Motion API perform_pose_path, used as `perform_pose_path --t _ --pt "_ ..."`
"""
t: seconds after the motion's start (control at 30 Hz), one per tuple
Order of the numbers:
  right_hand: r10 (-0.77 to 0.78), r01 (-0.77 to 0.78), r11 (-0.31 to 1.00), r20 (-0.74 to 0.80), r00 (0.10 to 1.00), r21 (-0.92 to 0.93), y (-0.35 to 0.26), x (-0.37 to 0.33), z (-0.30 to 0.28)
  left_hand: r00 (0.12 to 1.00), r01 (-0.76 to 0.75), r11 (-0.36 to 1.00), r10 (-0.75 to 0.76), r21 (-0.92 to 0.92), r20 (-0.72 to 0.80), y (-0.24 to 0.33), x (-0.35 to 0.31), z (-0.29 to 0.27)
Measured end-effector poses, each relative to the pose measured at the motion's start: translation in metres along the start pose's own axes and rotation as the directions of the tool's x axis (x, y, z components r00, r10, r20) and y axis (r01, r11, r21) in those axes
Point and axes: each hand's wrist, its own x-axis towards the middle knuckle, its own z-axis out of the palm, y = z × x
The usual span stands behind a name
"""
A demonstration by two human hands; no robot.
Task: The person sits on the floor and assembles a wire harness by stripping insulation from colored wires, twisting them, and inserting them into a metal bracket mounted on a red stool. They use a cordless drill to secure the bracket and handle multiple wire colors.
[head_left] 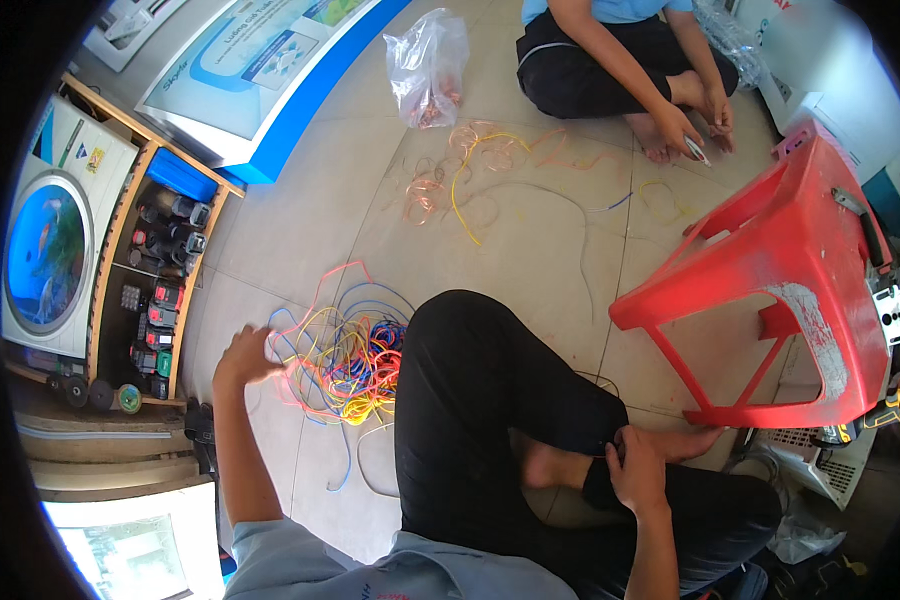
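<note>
A tangled heap of thin red, blue and yellow electrical wires (355,360) lies on the tiled floor to the left of my raised knee. My left hand (247,357) reaches to the heap's left edge, with thumb and fingers apart and no wire visibly gripped. Over my folded legs, my right hand (638,468) is closed beside my ankle, its fingertips curled together. Whatever those fingers hold, if anything, is too small to make out. Ahead on the floor are loose coils of bare copper wire (423,200) and a length of yellow wire (456,190).
Another person sits cross-legged at the far right, with a small tool (696,150) in one hand. A red plastic stool (740,270) stands at my right. Far ahead is a clear plastic bag (427,70). On the left, a wooden shelf (142,210) holds tool batteries.
</note>
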Motion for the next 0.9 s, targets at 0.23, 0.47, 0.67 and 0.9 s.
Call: perform_pose_path --t 0.23,0.47,0.67,0.9 --pt "0.044 -0.045 0.999 0.052 0.998 0.011 0.006 0.004 0.005 0.773 -0.53 0.809 0.337 -0.255 -0.538 0.09 0.167 0.013" --pt "0.109 -0.113 0.99 0.046 0.993 0.089 0.009 0.004 0.002 0.901 -0.251 0.968 0.233 -0.002 -0.366 0.15 0.211 0.113" --pt "0.125 -0.131 0.99 0.128 0.984 0.042 0.007 0.009 -0.001 0.947 -0.205 0.963 0.241 0.178 -0.215 0.235 0.183 -0.002" --pt "0.125 -0.135 0.989 0.149 0.981 0.061 0.005 0.017 -0.003 0.911 -0.127 0.975 0.041 -0.184 -0.41 0.323 0.271 -0.035"
